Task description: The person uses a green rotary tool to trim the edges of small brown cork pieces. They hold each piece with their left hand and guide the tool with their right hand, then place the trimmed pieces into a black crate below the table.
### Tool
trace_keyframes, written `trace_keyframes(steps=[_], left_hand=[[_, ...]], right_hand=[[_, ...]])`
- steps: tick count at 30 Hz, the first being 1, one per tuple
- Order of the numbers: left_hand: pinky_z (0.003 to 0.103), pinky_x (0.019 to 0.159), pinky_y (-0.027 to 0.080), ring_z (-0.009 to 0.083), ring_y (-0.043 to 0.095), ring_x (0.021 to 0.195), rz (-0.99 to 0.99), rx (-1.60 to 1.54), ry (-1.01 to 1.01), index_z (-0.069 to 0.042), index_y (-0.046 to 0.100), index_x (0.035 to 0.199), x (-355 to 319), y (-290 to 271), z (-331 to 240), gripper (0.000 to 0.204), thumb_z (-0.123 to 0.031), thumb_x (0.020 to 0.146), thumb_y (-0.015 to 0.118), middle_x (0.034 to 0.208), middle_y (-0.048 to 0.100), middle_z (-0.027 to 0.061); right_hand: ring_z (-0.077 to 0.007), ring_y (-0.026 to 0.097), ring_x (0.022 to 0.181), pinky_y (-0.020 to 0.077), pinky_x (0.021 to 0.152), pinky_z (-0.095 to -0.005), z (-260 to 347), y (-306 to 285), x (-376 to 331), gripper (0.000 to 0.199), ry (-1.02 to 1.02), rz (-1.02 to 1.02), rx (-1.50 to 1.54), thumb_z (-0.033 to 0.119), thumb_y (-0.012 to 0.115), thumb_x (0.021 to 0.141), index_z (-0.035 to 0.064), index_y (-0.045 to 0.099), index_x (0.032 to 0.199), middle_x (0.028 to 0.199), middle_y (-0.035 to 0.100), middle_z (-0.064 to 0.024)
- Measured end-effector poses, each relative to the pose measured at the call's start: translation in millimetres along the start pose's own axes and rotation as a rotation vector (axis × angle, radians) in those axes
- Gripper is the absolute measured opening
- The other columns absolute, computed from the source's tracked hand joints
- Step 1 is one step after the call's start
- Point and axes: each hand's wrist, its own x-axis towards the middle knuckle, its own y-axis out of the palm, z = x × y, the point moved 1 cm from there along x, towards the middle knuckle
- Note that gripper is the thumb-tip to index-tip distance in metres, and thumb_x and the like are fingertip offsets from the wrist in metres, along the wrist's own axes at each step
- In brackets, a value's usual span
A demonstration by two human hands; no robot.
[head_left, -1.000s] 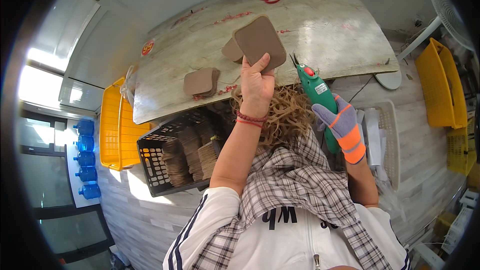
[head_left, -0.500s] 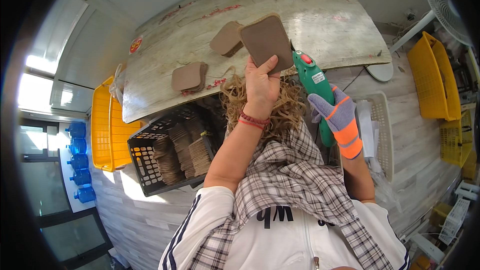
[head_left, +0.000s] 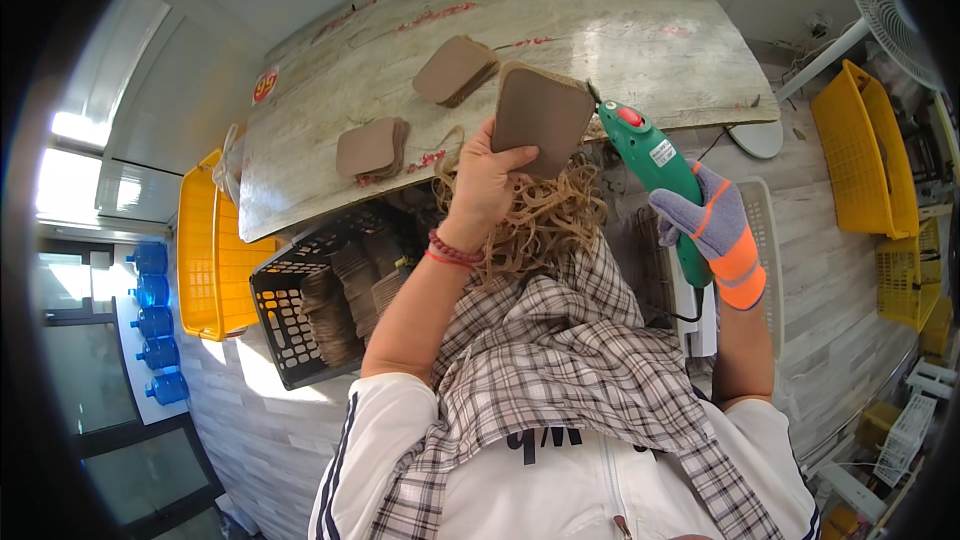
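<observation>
The left hand [head_left: 484, 184] is pinching a brown pad [head_left: 538, 122], the right hand [head_left: 702, 212] is clasping a green tool [head_left: 640, 145] at the pad's two o'clock, so wobbling could be gouging it.

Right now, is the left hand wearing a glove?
No, the left hand is bare, holding a brown piece; the gray-and-orange glove is on the right hand, which grips the green tool.

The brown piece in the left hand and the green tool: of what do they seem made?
The brown piece looks like leather or imitation leather: smooth, softly sheened face, paler edge. The green tool seems hard plastic, slightly glossy, from its smooth moulded body.
</observation>
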Motion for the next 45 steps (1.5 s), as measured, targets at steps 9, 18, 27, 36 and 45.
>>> trace_keyframes(steps=[9,18,27,36,45], left_hand=[[0.03,0.088,0.05,0.0155,0.061,0.098,0.162,0.311,-0.28,0.002,0.053,0.122,-5.3,-24.1,-35.0,0.048,0.014,0.076,0.059,0.111,0.062,0.0075],[0.029,0.084,0.05,0.0147,0.061,0.094,0.131,0.257,-0.398,0.001,0.056,0.119,-16.2,-34.2,-25.8,0.05,0.014,0.072,0.06,0.106,0.064,0.0065],[0.024,0.077,0.048,0.0108,0.059,0.087,0.139,0.581,-0.333,-0.001,0.055,0.112,-18.7,-42.1,-47.3,0.04,0.009,0.074,0.062,0.1,0.062,0.0035],[0.022,0.066,0.048,0.0076,0.059,0.073,-0.027,0.471,-0.119,-0.003,0.063,0.089,-16.8,-58.0,-62.2,0.018,0.0,0.074,0.072,0.081,0.065,0.0006],[0.023,0.067,0.05,0.009,0.062,0.07,-0.005,0.487,-0.162,-0.001,0.066,0.09,-17.7,-49.3,-55.8,0.014,-0.002,0.077,0.07,0.081,0.067,0.0023]], right_hand=[[-0.007,0.054,0.054,0.0449,0.049,-0.0219,-7.7,0.8,-6.4,0.044,0.02,0.1,-0.122,0.022,0.077,0.077,-0.0026,0.056,0.108,0.071,0.061,-0.0032],[-0.0067,0.054,0.054,0.0442,0.049,-0.0214,-9.0,18.4,8.1,0.047,0.033,0.147,-0.083,0.025,0.077,0.077,-0.0026,0.056,0.108,0.071,0.061,-0.0026],[-0.0075,0.054,0.053,0.0456,0.049,-0.0221,-6.8,23.0,12.0,0.039,0.066,0.209,-0.101,0.022,0.075,0.079,-0.0018,0.057,0.105,0.072,0.061,-0.0029],[-0.0066,0.053,0.053,0.0437,0.047,-0.0219,-9.8,19.6,9.7,0.041,0.109,0.286,-0.101,0.024,0.077,0.076,-0.0007,0.059,0.102,0.07,0.061,-0.0023],[-0.0065,0.052,0.051,0.0428,0.049,-0.0226,-20.5,29.8,13.9,0.045,0.02,0.313,-0.22,0.033,0.08,0.074,0.0006,0.06,0.099,0.064,0.058,-0.0018]])
